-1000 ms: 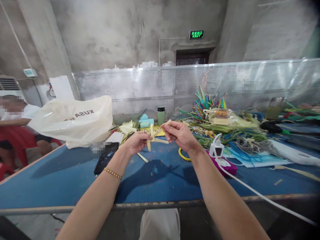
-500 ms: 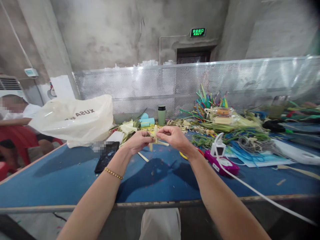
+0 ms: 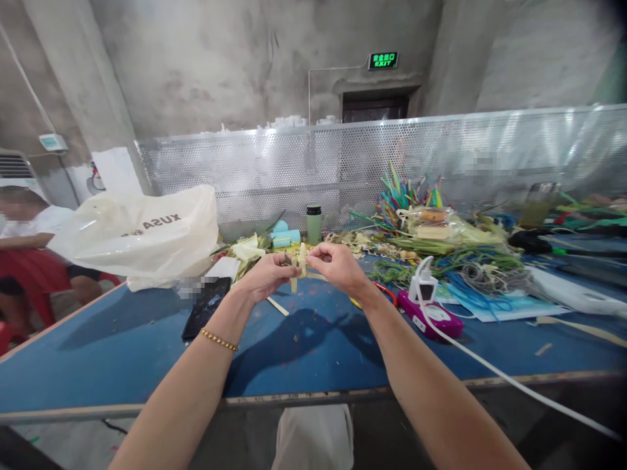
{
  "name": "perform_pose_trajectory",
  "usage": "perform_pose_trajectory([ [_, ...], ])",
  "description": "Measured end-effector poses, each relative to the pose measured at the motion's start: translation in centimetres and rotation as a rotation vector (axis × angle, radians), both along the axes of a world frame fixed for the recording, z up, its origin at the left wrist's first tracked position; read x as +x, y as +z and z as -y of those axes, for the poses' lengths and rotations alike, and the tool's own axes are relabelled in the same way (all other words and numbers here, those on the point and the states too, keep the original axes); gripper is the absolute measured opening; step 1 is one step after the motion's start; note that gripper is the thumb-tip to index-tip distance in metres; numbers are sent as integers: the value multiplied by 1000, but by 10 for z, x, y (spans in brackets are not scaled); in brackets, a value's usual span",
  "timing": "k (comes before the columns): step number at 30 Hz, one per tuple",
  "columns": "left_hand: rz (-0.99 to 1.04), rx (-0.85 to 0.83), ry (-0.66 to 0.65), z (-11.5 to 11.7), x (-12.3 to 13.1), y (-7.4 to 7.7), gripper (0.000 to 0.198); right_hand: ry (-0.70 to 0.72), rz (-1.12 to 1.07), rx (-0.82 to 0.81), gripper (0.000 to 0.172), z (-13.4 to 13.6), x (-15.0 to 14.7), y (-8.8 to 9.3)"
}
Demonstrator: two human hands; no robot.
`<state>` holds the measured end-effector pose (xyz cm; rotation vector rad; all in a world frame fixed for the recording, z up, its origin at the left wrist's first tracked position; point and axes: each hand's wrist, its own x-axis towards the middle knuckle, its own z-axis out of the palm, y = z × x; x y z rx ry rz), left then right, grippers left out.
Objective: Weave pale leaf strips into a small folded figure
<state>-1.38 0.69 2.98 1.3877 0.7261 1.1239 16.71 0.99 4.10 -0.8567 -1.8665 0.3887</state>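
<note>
Above the blue table [image 3: 304, 352], my left hand [image 3: 268, 277] and my right hand [image 3: 336, 266] meet near the middle of the view. Between their fingertips is a small piece of pale yellow-green strips [image 3: 302, 260], with one end hanging below my left fingers. My left hand pinches its left side, and the thumb and forefinger of my right hand close on its right side. The piece's finer shape is too small to tell. A loose pale strip [image 3: 277, 306] lies on the table just below my left hand.
Left: a large white plastic bag [image 3: 147, 235], a black tablet [image 3: 206, 308] and a seated person [image 3: 29, 225]. Behind my hands stands a green bottle [image 3: 314, 226]. Right: a purple power socket [image 3: 431, 318] with a white cable, tangled cords [image 3: 490, 284] and colourful stems [image 3: 404, 199].
The whole view has shifted slightly. My hands still hold the pale piece, which has turned a little between the fingertips.
</note>
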Motion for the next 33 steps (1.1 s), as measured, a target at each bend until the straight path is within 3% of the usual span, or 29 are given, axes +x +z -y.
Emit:
perform_pose_trajectory([
  [9,-38,62,47,1,2,-1,20,-7,-11,-65,18,-1,-1,-2],
  [19,-150,138,111,-3,1,-6,15,2,85,4,21,3,-6,0],
  [23,-144,124,125,-6,0,-6,16,86,82,-115,23,8,-3,2],
  [27,-119,102,112,-6,0,-5,19,150,30,-205,11,11,-2,2],
  [30,-107,91,99,-5,0,-4,21,120,26,-150,8,9,-1,2],
  [33,-99,91,77,-3,0,-4,20,18,89,36,6,3,1,1],
])
